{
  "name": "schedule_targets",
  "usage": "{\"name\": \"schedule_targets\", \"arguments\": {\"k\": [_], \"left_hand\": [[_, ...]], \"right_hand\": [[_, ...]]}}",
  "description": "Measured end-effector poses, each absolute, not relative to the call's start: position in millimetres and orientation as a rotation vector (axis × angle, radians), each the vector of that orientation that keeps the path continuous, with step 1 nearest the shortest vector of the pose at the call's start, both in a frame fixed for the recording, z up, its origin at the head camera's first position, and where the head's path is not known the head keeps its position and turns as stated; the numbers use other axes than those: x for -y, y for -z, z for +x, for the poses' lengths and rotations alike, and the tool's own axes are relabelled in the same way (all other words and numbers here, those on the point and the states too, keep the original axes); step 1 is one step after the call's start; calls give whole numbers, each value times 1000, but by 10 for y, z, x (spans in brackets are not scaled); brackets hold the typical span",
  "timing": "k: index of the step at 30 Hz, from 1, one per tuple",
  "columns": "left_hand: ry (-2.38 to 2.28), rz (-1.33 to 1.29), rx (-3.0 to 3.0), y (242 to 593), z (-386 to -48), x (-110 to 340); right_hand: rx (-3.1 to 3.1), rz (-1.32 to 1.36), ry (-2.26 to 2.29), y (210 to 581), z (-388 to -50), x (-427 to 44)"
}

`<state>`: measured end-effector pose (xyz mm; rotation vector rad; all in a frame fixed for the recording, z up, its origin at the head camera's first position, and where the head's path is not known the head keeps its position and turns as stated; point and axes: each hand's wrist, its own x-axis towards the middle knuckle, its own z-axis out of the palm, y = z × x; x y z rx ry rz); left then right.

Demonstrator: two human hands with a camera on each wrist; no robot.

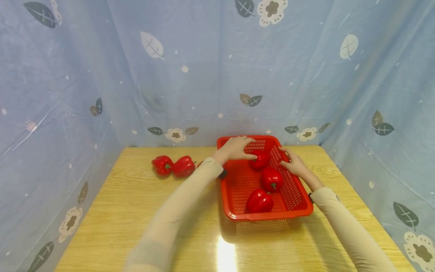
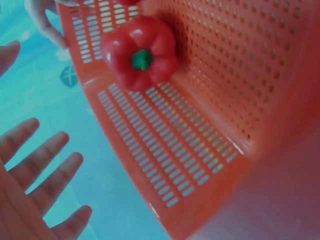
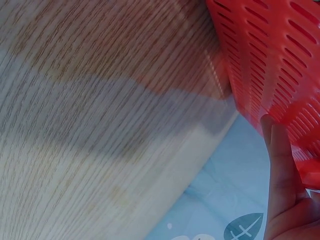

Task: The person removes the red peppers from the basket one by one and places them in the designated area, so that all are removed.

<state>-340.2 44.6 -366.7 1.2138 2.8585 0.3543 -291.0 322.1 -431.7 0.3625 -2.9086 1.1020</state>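
Note:
A red plastic basket (image 1: 234, 216) with slotted walls stands on the table, holding three red bell peppers. My left hand (image 1: 236, 148) is over its far left part, fingers spread and nothing in them. In the head view the thumb overlaps the far pepper (image 1: 260, 160), but the left wrist view shows the fingers (image 2: 45, 165) apart from the pepper (image 2: 141, 54) in sight there. The middle pepper (image 1: 272, 179) and the near pepper (image 1: 259, 201) lie on the basket floor. At the right rim, my right hand (image 1: 294, 163) holds the basket, one finger along the outer wall (image 3: 250, 65).
Left of the basket, two more red bell peppers, one (image 1: 162, 165) beside another (image 1: 183, 166), lie on the wooden table (image 1: 136, 211). Part of a further red thing shows behind my left forearm. A blue patterned curtain (image 1: 190, 75) hangs round the back and sides.

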Motion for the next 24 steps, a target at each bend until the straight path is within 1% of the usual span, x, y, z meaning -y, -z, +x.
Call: {"name": "schedule_targets", "arguments": {"k": [6, 16, 24], "left_hand": [[-454, 1175, -2839, 3708, -3420, -539], [-512, 980, -2829, 3875, -3406, -641], [-574, 872, -2811, 3991, -3423, -695]], "right_hand": [[2905, 358, -1114, 4316, -2900, -3216], [2905, 355, -1116, 4309, -2902, -3208], [2908, 354, -1095, 4317, -2901, -3221]]}}
